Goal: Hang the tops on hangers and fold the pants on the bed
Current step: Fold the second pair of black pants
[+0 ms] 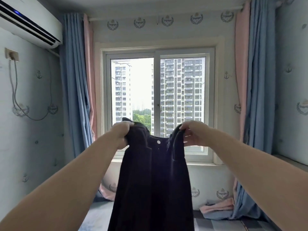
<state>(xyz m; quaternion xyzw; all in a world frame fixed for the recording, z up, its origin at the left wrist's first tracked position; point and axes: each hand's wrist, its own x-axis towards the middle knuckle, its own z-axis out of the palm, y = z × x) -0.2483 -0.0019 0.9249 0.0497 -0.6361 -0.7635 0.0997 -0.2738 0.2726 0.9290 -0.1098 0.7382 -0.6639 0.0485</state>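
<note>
A pair of dark navy pants (153, 184) hangs upright in front of me, waistband up, with a white button near the top middle. My left hand (122, 133) grips the left end of the waistband. My right hand (193, 134) pinches the right end. Both arms are stretched out at about window-sill height, and the legs of the pants drop out of the bottom of the frame. The bed (221, 225) shows only as a blue and grey striped cover low in the view. No hangers or tops are in view.
A window (157, 104) is straight ahead, flanked by blue and pink curtains (78, 84) whose ends pool on the bed at the right (218, 209). An air conditioner (28, 22) hangs on the left wall above a socket and cable.
</note>
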